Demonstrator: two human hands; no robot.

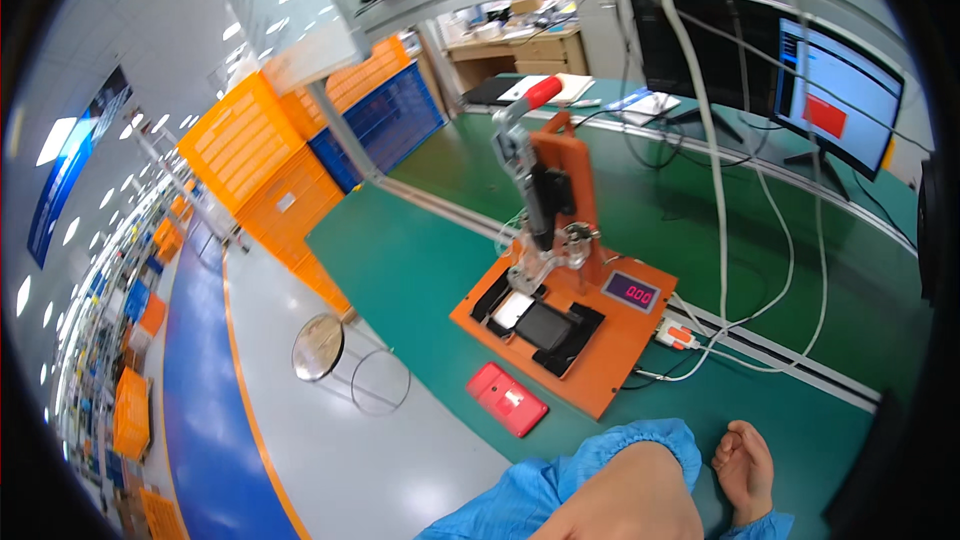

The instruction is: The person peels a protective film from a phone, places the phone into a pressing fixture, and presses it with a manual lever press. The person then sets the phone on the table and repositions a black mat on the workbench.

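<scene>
My right hand (745, 468) rests on the green mat (420, 260) at the lower edge, fingers curled in, with nothing in it. My left arm in a blue sleeve (520, 500) comes in beside it; only bare skin of my left hand (625, 500) by the cuff shows, and its fingers are hidden. Ahead stands an orange press fixture (610, 340) with a red-tipped lever (540, 92), a black nest holding a dark flat device (543, 325), and a small readout with red digits (630, 291). A red flat rectangular part (507, 399) lies on the mat in front of the fixture, nearest my left arm.
White cables (715, 190) hang over the mat and run to a white and orange plug (678, 335). Two monitors (835, 90) stand at the back right. Orange crates (265, 165) and blue crates (385, 120) are stacked at the left. A round disc on a wire stand (318, 347) sits by the mat's edge.
</scene>
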